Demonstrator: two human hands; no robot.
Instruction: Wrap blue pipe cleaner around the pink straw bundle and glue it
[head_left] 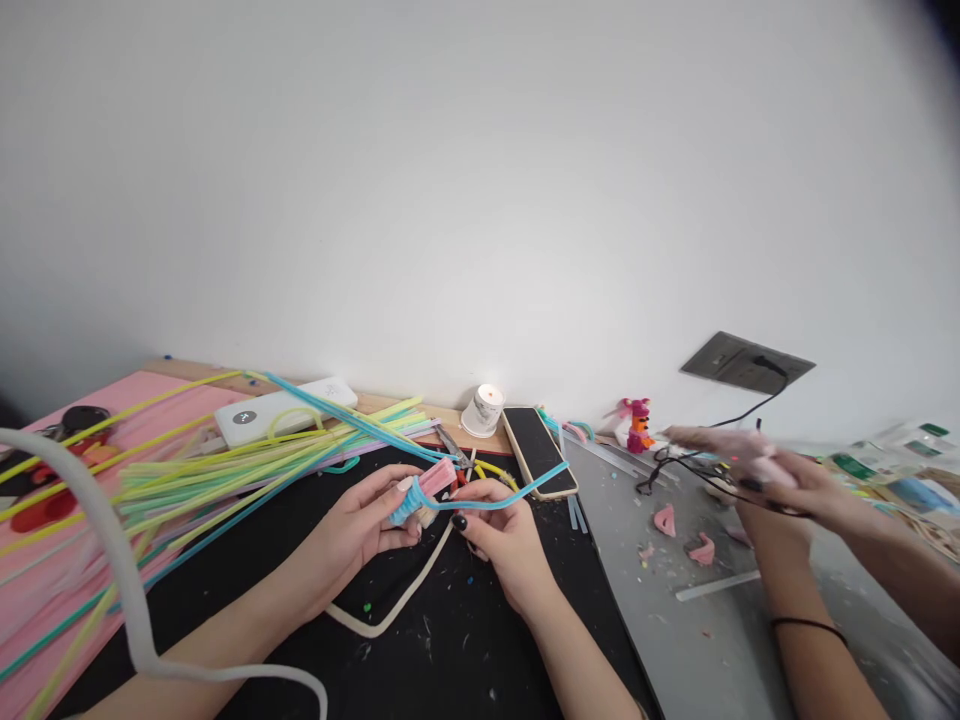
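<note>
My left hand (367, 518) is closed around a small bundle of pink pipe cleaners (437, 478). A blue pipe cleaner (406, 502) is wound in several turns around the bundle's lower part. Its loose end stretches right, across the fingers of my right hand (501, 535). That hand is pinched close to the bundle, with the blue pipe cleaner at its fingers; the exact grip is partly hidden. Below both hands a bent cream pipe cleaner (409, 598) trails over the black mat (450, 660).
Many pipe cleaners (247, 480) lie at the left beside a white power bank (285, 410). Pliers (454, 447), a paper cup (482, 410) and a phone (541, 450) stand or lie behind my hands. At right, another person's hands (795, 490) hold a pinkish glue gun (739, 452) with a cord.
</note>
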